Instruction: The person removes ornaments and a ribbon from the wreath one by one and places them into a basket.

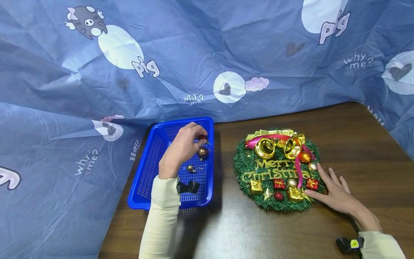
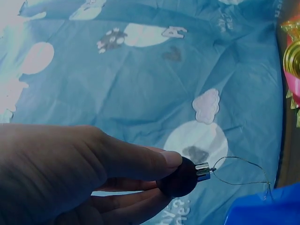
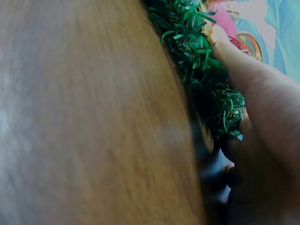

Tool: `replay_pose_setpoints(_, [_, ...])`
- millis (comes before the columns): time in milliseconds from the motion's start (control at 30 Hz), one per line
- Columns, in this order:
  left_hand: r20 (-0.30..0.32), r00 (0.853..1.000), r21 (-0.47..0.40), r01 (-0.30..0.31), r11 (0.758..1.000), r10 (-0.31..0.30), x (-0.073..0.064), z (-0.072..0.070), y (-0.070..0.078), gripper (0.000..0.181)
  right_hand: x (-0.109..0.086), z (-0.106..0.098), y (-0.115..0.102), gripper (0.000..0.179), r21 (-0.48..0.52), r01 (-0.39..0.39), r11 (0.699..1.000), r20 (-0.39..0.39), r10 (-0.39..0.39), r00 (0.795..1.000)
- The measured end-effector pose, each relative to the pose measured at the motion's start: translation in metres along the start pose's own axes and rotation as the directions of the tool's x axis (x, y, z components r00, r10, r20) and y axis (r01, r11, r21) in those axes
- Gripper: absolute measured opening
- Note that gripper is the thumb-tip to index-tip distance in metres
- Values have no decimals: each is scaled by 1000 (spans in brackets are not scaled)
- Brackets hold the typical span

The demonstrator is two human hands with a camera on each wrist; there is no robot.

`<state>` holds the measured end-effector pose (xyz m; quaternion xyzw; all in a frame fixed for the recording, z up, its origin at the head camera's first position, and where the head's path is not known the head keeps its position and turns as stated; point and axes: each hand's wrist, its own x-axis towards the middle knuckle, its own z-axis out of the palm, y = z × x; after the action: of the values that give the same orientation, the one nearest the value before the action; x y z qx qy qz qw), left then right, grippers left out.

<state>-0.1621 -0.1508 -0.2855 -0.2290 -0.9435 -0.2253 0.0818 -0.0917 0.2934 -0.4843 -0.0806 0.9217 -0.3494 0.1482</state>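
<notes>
My left hand is over the blue plastic basket, its thumb and fingers pinching a small dark red bauble. A silver cap and a thin loop of string stick out from the bauble in the left wrist view. Below the hand, a brown bauble and a small gold ornament lie in the basket. On the right, a green Christmas wreath lies flat with gold bells and "Merry Christmas" lettering. My right hand rests at its right edge, fingers spread, thumb on the greenery.
Both the basket and the wreath are on a dark brown wooden table, with a strip of tabletop between them. A blue printed cloth hangs behind and along the left side, close to the basket's back rim.
</notes>
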Motion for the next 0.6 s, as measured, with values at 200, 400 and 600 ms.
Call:
replay_pose_setpoints(200, [-10, 1000, -2, 29, 1000, -29, -3, 1, -16, 13, -1, 1, 0, 101, -5, 2, 1000, -2, -2, 1000])
replay_pose_setpoints(400, [6, 998, 18, 58, 998, -58, -5, 3, -28, 12, -1, 1, 0, 101, -2, -5, 1000, 4, 5, 1000])
replay_pose_setpoints(600, [28, 995, 16, 94, 995, -95, -5, 7, -40, 12, 0, 1, 0, 100, -5, -3, 1000, 3, 3, 1000])
